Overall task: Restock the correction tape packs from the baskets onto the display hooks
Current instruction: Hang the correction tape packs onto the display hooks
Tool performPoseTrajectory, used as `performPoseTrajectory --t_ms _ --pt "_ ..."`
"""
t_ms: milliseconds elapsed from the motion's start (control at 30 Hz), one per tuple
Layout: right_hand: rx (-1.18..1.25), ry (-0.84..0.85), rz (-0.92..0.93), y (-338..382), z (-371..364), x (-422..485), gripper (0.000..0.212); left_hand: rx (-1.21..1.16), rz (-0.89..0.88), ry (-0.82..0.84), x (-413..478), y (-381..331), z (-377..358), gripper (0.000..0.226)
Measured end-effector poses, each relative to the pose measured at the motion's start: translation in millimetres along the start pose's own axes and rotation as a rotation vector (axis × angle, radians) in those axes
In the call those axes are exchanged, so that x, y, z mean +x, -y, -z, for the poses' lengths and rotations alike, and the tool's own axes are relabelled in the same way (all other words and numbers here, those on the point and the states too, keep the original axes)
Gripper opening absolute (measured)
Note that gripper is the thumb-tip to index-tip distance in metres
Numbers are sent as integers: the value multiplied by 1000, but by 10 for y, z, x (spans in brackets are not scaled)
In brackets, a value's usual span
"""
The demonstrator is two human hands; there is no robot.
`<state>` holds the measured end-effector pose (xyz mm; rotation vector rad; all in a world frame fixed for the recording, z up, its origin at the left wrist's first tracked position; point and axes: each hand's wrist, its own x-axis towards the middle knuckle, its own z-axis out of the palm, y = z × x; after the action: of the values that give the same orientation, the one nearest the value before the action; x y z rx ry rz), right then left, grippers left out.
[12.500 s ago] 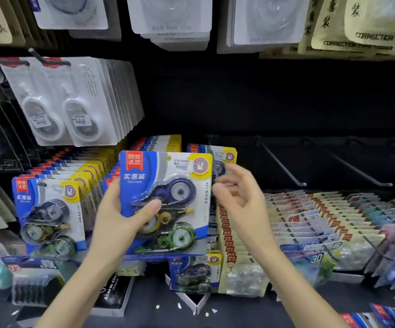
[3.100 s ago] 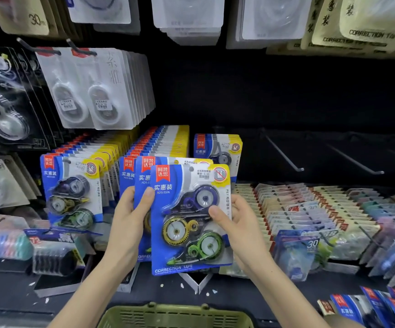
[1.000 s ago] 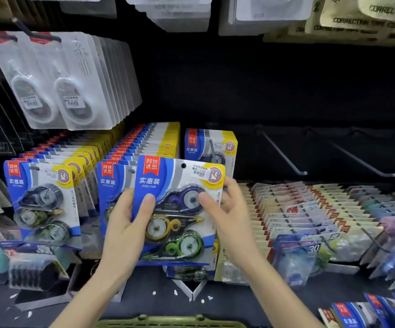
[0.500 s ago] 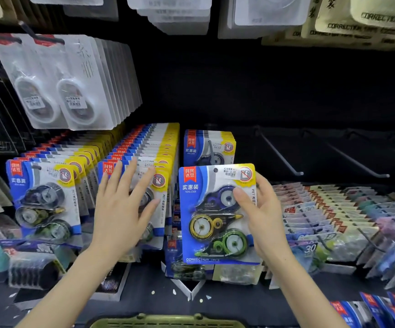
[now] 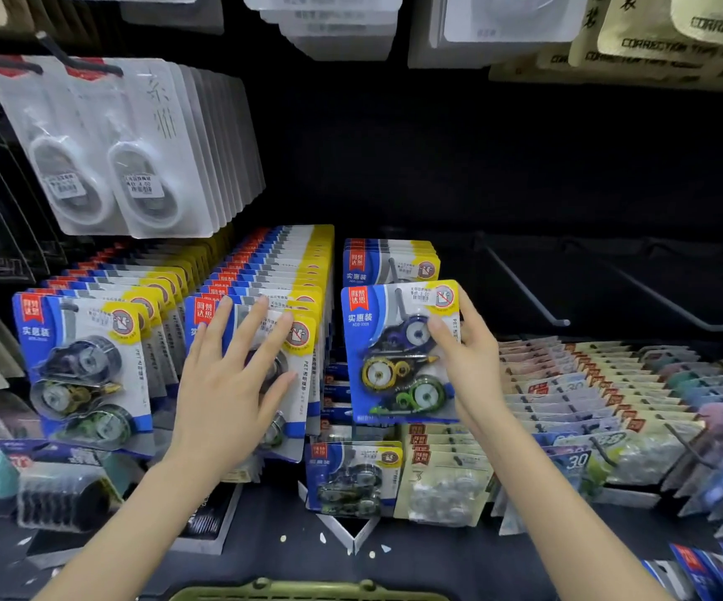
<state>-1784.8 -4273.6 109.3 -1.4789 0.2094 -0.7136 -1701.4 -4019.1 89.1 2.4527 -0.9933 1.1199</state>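
Left hand (image 5: 229,383): fingers straight and spread, palm flat against the front pack (image 5: 307,383) of the middle row, grasping nothing.
Right hand (image 5: 468,362): thumb on the front, fingers behind, gripping the right edge of a blue correction tape pack (image 5: 390,353).
Held pack: upright at the third hook (image 5: 399,299), whose metal rod shows across the card's top. A few matching hung packs (image 5: 390,262) sit just behind.
Basket (image 5: 307,588): green rim at the bottom edge, below both hands.
Bare hooks (image 5: 524,288): right of the held pack.
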Motion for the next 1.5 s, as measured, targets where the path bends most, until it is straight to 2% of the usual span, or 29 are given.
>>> performPoseTrajectory --t_ms 233,433,500,633,767,867,967,1100,1167,1233,1433,1500 --pt "365 -185 -226 -257 -181 626 42 12 -10 -31 -9 2 -40 54" --pt "342 -430 -202 -341 -371 972 18 40 -18 -43 -12 0 -64 56" --pt "343 -474 -222 -371 -406 1017 18 49 -19 -42 -11 -2 -65 56" --pt "299 -462 -215 -430 -377 940 16 38 -13 -30 -13 -12 -44 56" --pt "156 -387 -175 -461 -203 705 26 -7 -8 -15 -11 -14 -7 53" --pt "61 -372 -196 -523 -43 382 25 -87 24 -36 -109 -76 60 50" --pt "11 -409 -203 -681 70 -132 5 -161 108 -59 -440 -121 128 45" --pt "-13 -422 -267 -992 136 -994 13 -175 275 90 -1263 -66 96 40" --pt "-65 -335 -391 -1261 146 -1416 21 -160 361 235 -1738 2 12 44" --pt "-185 -151 -584 -1600 97 -1829 24 -130 427 368 -2223 86 -75 46" --pt "-547 637 -968 -2455 -203 -2992 24 -51 646 690 -3486 253 -78 58" --pt "-645 685 -1080 -2635 -256 -3338 25 -32 698 769 -3761 258 -78 65"
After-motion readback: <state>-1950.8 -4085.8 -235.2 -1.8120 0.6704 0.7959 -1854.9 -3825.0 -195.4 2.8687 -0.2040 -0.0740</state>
